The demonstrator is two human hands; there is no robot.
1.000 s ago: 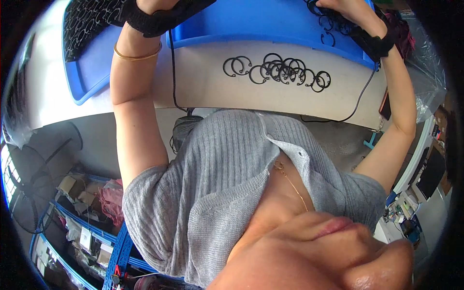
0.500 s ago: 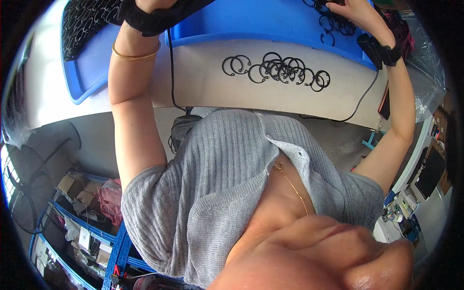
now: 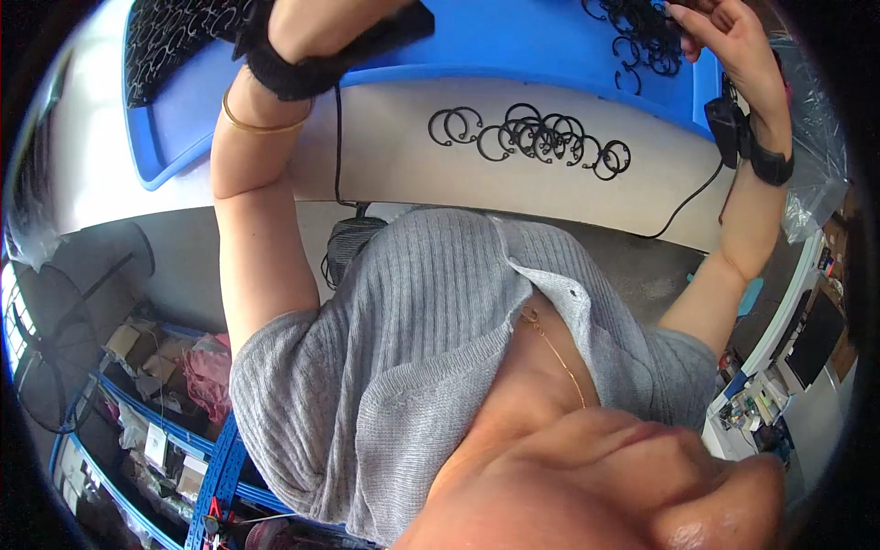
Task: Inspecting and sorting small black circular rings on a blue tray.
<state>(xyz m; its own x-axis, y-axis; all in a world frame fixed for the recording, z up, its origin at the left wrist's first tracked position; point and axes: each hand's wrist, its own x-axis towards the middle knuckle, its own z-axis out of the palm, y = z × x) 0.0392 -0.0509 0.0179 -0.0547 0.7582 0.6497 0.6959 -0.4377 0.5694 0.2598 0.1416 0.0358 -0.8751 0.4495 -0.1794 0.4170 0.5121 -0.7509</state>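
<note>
My left hand point(image 3: 335, 26) reaches over a blue tray at the upper left, a black strap round its wrist; its fingers lie beyond the top edge. At the upper right my right hand point(image 3: 733, 46) is held with bent fingers beside a heap of black retaining rings point(image 3: 653, 37) in the large blue tray point(image 3: 532, 46). The fingertips are closed near the heap's edge; what they pinch, if anything, is too small to make out. On the white table in front of that tray lies a loose row of black retaining rings point(image 3: 536, 137), several overlapping.
Many more rings sit in rows in the blue tray point(image 3: 147, 151) at the left. Black cables point(image 3: 339, 156) run from both wrist straps across the white table point(image 3: 385, 170). Clear plastic sheeting point(image 3: 816, 174) hangs at the right; a blue shelf rack point(image 3: 220, 477) stands lower left.
My right hand has drawn back toward me and to the right, its fingers now at the heap's right edge. More of my left hand shows at the top, farther right.
</note>
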